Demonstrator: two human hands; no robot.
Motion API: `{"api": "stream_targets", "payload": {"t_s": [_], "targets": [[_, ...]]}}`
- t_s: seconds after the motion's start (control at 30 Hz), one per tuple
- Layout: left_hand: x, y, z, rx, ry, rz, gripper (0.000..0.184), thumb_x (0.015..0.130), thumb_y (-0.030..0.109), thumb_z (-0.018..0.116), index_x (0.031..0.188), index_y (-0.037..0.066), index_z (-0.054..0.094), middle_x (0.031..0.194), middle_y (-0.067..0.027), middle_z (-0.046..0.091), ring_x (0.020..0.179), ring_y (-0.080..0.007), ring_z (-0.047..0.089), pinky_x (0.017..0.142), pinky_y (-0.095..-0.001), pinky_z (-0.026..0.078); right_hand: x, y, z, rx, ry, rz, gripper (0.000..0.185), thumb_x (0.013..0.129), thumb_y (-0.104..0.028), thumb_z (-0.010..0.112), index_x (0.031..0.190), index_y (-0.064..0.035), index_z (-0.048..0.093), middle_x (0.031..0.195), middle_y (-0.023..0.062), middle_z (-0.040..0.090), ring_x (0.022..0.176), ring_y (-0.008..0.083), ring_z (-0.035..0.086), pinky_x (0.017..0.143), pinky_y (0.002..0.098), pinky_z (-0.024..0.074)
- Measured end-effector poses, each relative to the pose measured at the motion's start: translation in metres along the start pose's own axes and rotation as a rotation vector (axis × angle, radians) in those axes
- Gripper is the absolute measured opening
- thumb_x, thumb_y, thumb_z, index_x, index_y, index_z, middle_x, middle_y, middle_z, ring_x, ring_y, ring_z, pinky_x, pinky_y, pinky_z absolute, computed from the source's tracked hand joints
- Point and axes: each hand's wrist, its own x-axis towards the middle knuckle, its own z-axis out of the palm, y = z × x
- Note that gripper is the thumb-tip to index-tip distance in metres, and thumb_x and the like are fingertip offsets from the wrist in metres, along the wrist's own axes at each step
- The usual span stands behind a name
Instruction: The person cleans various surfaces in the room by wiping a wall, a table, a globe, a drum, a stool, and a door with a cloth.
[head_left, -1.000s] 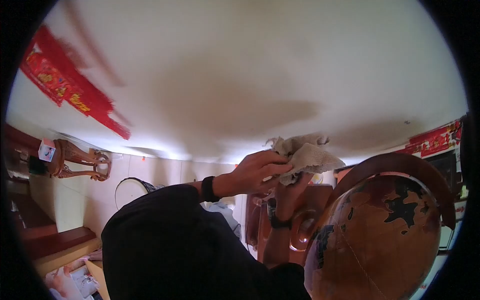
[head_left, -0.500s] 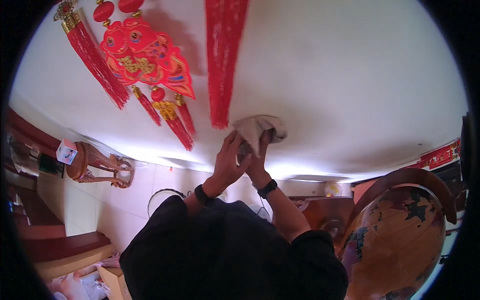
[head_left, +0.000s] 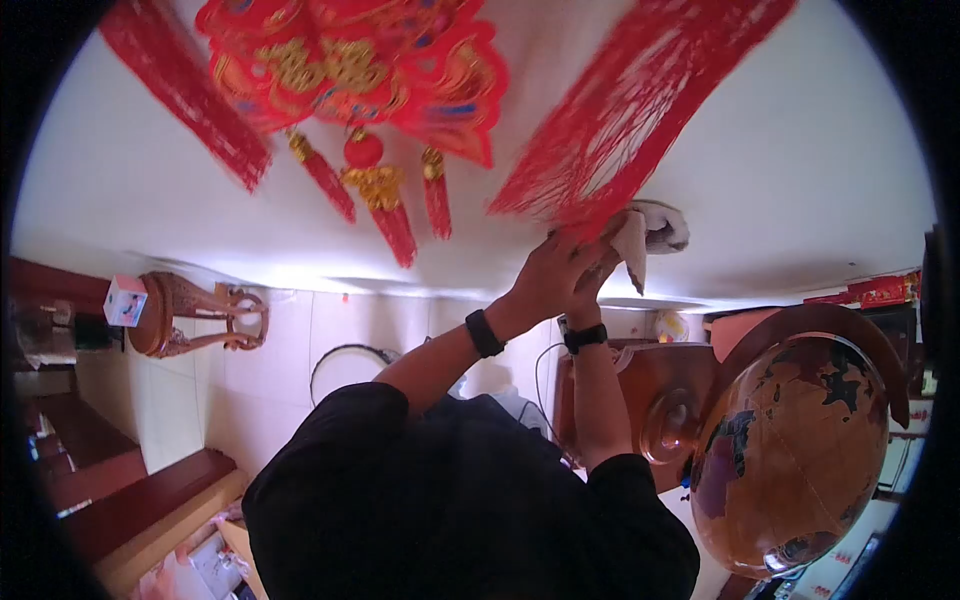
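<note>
A greyish-beige cloth (head_left: 660, 228) is bunched against the white wall, with one corner hanging down. My right hand (head_left: 592, 283) grips it from below, its fingers largely covered by the cloth and my other hand. Close beside it, my left hand (head_left: 545, 280) has its fingers bent up onto the cloth's left edge; the fingertips are partly hidden by a tassel. That long red tassel (head_left: 640, 110) hangs slanted in front of the wall and crosses over the fingers. To the left dangles a red fish-shaped ornament (head_left: 350, 75) with gold trim and small tassels.
A large wooden globe (head_left: 800, 450) stands close on my right, beside a brown wooden cabinet (head_left: 640, 385). On the left is a carved wooden stand (head_left: 185, 320) with a small box (head_left: 125, 300) on it. A round rim (head_left: 335, 365) shows on the tiled floor below.
Both hands and the cloth have moved right along the wall and slightly up. The long tassel has swung from nearly vertical to slanted, and the ornament now looks larger and nearer.
</note>
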Motion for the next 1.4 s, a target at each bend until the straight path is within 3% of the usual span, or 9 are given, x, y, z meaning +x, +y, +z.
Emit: {"api": "stream_targets", "payload": {"t_s": [0.17,0.2,0.27,0.57,0.73,0.87,1.07,1.17,1.4], "targets": [[-0.068,-0.021,0.004,-0.092,0.035,-0.263,0.039,0.084,0.020,0.065,0.119,0.005,0.058,0.122,-0.0190,0.056,0.110,-0.0382,0.057,0.092,-0.0441,0.049,-0.048,-0.018,0.034,-1.002,0.010,-0.153,0.039,0.091,-0.021,0.057,0.125,-0.0017,0.051,0.121,0.0184,0.055,0.112,0.0363,0.051,0.097,0.0432,0.0425],[-0.094,-0.034,0.008,-0.095,0.013,-0.354,0.038,0.084,0.020,0.065,0.119,0.005,0.058,0.122,-0.0193,0.056,0.111,-0.0384,0.056,0.093,-0.0440,0.049,-0.061,-0.010,0.043,-0.465,0.061,-0.127,0.042,0.089,-0.019,0.058,0.124,0.0014,0.049,0.123,0.0219,0.053,0.115,0.0400,0.049,0.098,0.0453,0.0415],[-0.152,-0.052,0.013,-0.090,0.001,-0.508,0.038,0.085,0.019,0.063,0.119,0.004,0.058,0.121,-0.0199,0.057,0.111,-0.0392,0.056,0.094,-0.0440,0.049,-0.099,-0.006,0.048,-0.347,-0.157,-0.118,0.042,0.087,-0.008,0.059,0.127,-0.0011,0.047,0.129,0.0214,0.048,0.118,0.0393,0.049,0.098,0.0430,0.0447],[-0.368,0.013,-0.001,-0.154,-0.116,-0.914,0.051,0.084,0.019,0.067,0.129,0.004,0.049,0.116,-0.0217,0.059,0.112,-0.0387,0.056,0.094,-0.0432,0.048,-0.295,0.014,0.039,-0.489,-0.631,0.034,0.045,0.075,-0.002,0.066,0.117,-0.0038,0.053,0.129,0.0206,0.049,0.110,0.0414,0.057,0.084,0.0459,0.0547],[-0.439,0.046,-0.006,-0.091,-0.206,-1.008,0.077,0.078,0.013,0.075,0.142,0.007,0.034,0.141,-0.0234,0.039,0.121,-0.0434,0.050,0.100,-0.0440,0.046,-0.362,0.007,0.037,-0.439,-0.693,0.005,0.042,0.073,-0.002,0.066,0.113,-0.0039,0.055,0.130,0.0176,0.051,0.115,0.0383,0.055,0.085,0.0442,0.0549],[-0.485,0.051,-0.008,-0.161,-0.180,-0.996,0.085,0.077,0.012,0.075,0.147,0.002,0.027,0.143,-0.0241,0.039,0.133,-0.0396,0.041,0.109,-0.0411,0.038,-0.396,0.010,0.047,-0.465,-0.787,0.004,0.042,0.072,0.001,0.064,0.113,-0.0040,0.056,0.132,0.0154,0.051,0.121,0.0359,0.052,0.087,0.0432,0.0546],[-0.518,0.032,-0.049,-0.411,-0.179,-1.181,0.096,0.073,0.009,0.076,0.150,0.000,0.020,0.147,-0.0238,0.037,0.137,-0.0363,0.037,0.112,-0.0400,0.034,-0.435,0.022,0.094,-0.462,-0.821,-0.027,0.054,0.073,0.001,0.066,0.124,-0.0069,0.053,0.134,0.0175,0.049,0.121,0.0382,0.052,0.094,0.0434,0.0513],[-0.548,0.001,-0.076,-0.272,-0.169,-1.058,0.099,0.071,0.009,0.076,0.151,-0.001,0.019,0.148,-0.0233,0.036,0.139,-0.0351,0.035,0.113,-0.0396,0.032,-0.443,0.014,0.137,-0.360,-0.835,0.089,0.067,0.074,0.000,0.067,0.136,-0.0080,0.044,0.139,0.0186,0.044,0.126,0.0384,0.047,0.098,0.0437,0.0486],[-0.648,-0.069,-0.162,-0.119,-0.234,-1.246,0.058,0.077,0.013,0.071,0.128,0.001,0.049,0.110,-0.0259,0.063,0.107,-0.0429,0.059,0.091,-0.0456,0.048,-0.497,0.044,0.281,-0.385,-0.917,0.029,0.072,0.074,-0.007,0.071,0.140,-0.0088,0.041,0.148,0.0178,0.034,0.134,0.0390,0.038,0.107,0.0450,0.0410]]}}
